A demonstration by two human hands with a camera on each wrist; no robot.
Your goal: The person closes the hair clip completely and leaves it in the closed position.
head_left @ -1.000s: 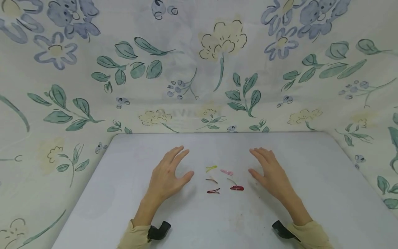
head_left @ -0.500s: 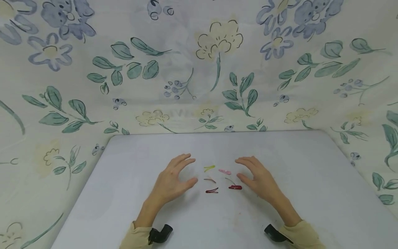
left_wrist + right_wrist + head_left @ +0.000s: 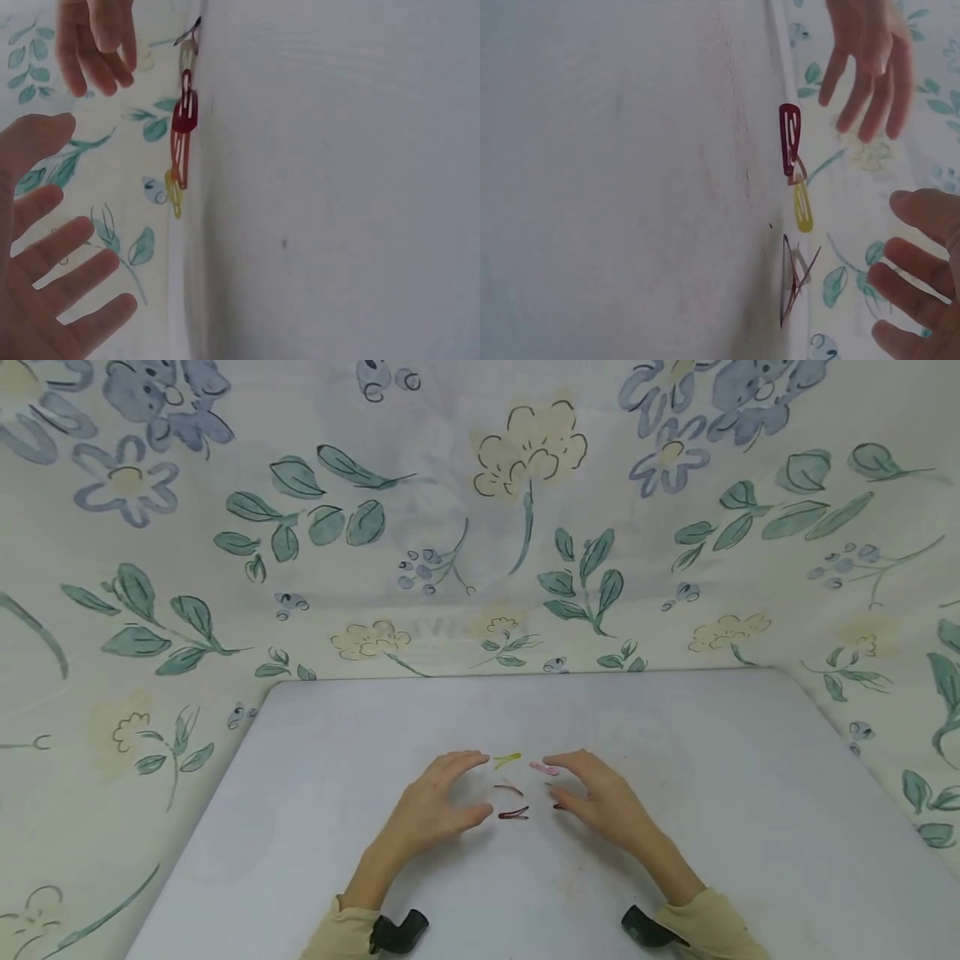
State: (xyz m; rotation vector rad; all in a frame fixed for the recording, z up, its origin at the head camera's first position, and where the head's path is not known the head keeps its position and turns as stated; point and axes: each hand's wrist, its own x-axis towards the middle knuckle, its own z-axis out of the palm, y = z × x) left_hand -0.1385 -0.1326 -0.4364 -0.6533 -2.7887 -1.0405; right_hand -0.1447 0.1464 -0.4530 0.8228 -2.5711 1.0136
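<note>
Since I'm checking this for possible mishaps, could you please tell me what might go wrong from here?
The right hand reaches close to the pink clip in the head view, so it might nudge it. It also hides most of the red clip at the right there, which could be brushed unseen. The yellow clip is small and slim, so fingers might fumble a pinch.

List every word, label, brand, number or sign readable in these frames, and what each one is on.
Readable text: none.
Floral cloth: faint letter-like marks above the back edge of the white table, too faint to read.
Hair clips: no lettering can be made out; they are small in the head view.
Black pieces at the wrists: no lettering can be made out.
</note>
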